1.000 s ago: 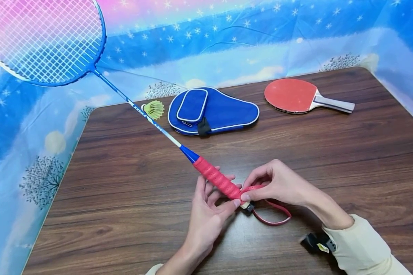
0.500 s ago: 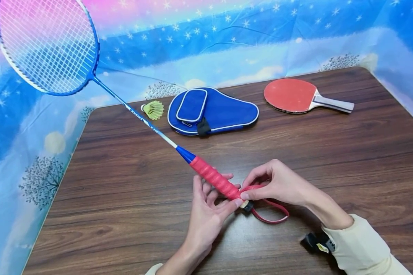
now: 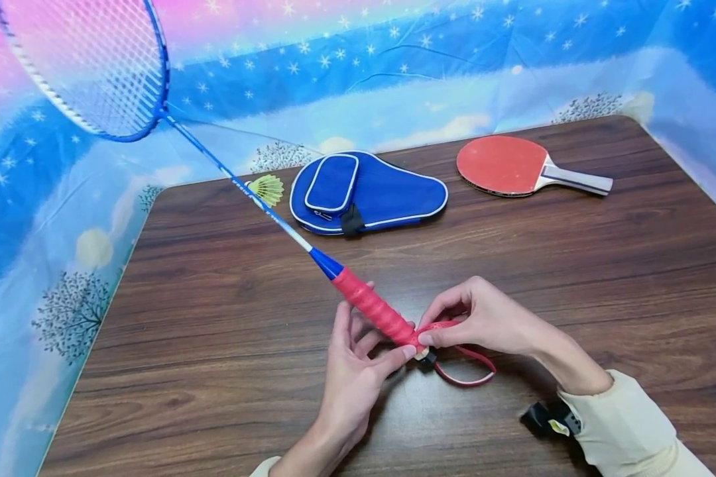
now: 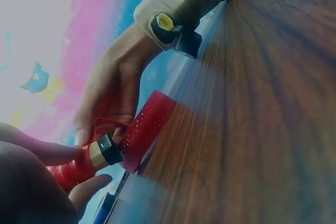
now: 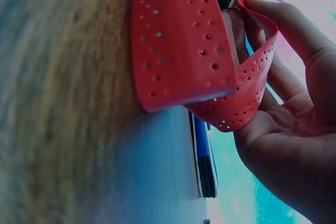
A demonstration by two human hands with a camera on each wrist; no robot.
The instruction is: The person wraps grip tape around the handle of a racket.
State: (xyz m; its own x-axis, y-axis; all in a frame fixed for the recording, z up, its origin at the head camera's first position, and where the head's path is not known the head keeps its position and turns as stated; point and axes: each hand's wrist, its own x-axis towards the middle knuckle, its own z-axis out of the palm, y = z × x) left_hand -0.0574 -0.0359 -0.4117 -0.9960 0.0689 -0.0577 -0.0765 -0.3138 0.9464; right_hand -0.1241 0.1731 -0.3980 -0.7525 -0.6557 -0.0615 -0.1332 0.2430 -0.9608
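Observation:
A blue and white badminton racket (image 3: 286, 230) slants across the head view, its red-wrapped handle (image 3: 370, 305) toward me. My left hand (image 3: 355, 377) holds that handle from below, with the thumb near the butt end. My right hand (image 3: 483, 321) pinches red perforated grip tape (image 5: 178, 51) against the handle beside the butt. From there the loose tape hangs in a loop above the table. A bare tan band and the black butt cap (image 4: 108, 149) show past the wrapped part in the left wrist view. The top of the racket head is out of frame.
On the wooden table (image 3: 215, 331) lie a yellow shuttlecock (image 3: 266, 190), a blue paddle case (image 3: 394, 192) with white piping, and a red table tennis paddle (image 3: 504, 165). A printed cloth (image 3: 358, 66) hangs behind the table.
The racket has turned about its shaft, so its head now stands more edge-on. The loose tape loop has shifted slightly left and looks a little smaller. Both hands keep their places.

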